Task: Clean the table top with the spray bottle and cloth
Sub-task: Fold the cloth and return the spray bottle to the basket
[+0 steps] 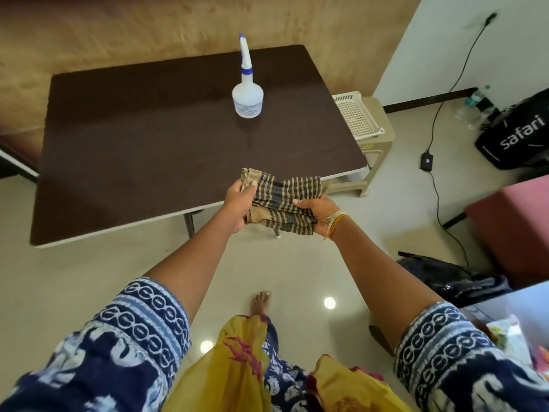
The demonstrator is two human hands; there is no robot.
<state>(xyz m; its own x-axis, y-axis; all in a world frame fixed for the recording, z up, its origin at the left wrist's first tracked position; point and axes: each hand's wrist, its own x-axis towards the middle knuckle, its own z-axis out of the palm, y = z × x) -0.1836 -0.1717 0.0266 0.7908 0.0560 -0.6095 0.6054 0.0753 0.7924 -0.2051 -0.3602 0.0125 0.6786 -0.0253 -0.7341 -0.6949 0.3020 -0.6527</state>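
Both hands are clamped on the cloth (279, 203), which hangs bunched between them in the air, just over the near edge of the worktop (133, 150). The left hand (239, 203) pinches one end from the side, thumb on top; the right hand (316, 217) cups the other end from below, fingers curled into the folds. The bottle (247, 95) stands upright on the worktop, well beyond the hands and a little to their left, untouched.

The step in hand looks like readying the cloth before wiping. To do it well, fold the cloth into a flat pad rather than leaving it twisted, so a broad face meets the surface. Then pass it to one hand, freeing the other to reach forward for the bottle. Spray lightly across the worktop, not in one puddle, and set the bottle down off to one side so it does not block the strokes. Wipe in overlapping lines from the far edge back toward the hands, turning the pad once a face looks soiled.
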